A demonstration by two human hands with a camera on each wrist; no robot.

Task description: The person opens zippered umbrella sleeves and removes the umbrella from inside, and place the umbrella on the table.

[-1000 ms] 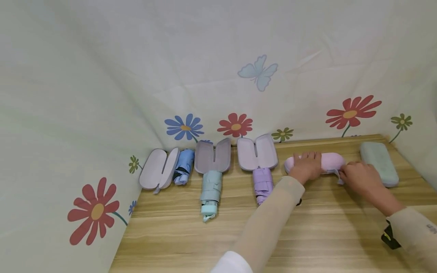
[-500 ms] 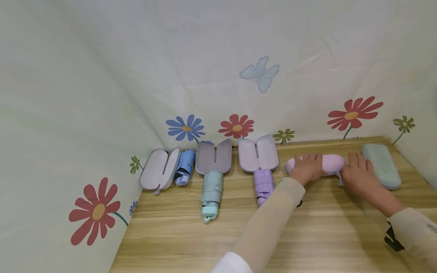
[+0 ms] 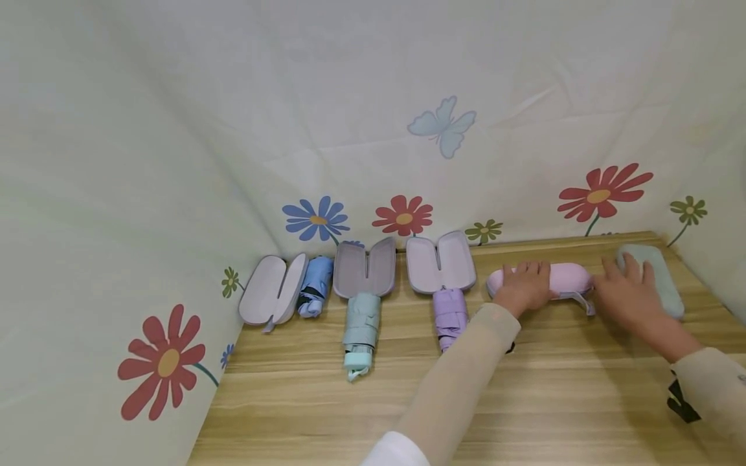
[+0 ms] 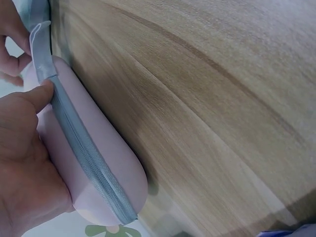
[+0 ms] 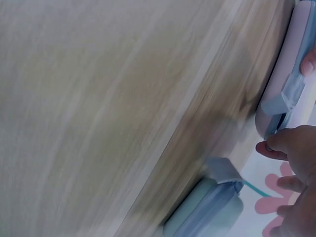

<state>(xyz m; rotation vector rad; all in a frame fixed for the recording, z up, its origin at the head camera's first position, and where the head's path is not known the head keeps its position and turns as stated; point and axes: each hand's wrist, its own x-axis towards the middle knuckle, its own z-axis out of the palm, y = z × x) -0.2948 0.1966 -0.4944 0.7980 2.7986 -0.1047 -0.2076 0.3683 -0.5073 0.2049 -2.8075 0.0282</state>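
Note:
A pink zip case [image 3: 571, 277] lies lengthwise on the table near the back right. My left hand [image 3: 524, 288] grips it from above, its thumb [image 4: 42, 94] against the grey zipper band [image 4: 89, 153]. At the case's right end, the right wrist view shows my right hand [image 5: 301, 163] with thumb and forefinger pinching a small zipper pull [image 5: 270, 144]; its other fingers are spread apart. A short dark gap shows in the zipper beside the grey strap [image 5: 281, 102]. The case's far side is hidden under my left fingers.
A pale green case [image 3: 667, 285] lies just right of my right hand. To the left stand three open cases, one at the far left [image 3: 262, 291], with a blue folded umbrella [image 3: 316, 285], a mint one [image 3: 361, 323] and a purple one [image 3: 450, 317]. A flowered cloth [image 3: 495, 162] hangs behind.
My right hand has shifted right round the end of the pink case, and its fingers have spread towards the green case. The left hand has kept its hold.

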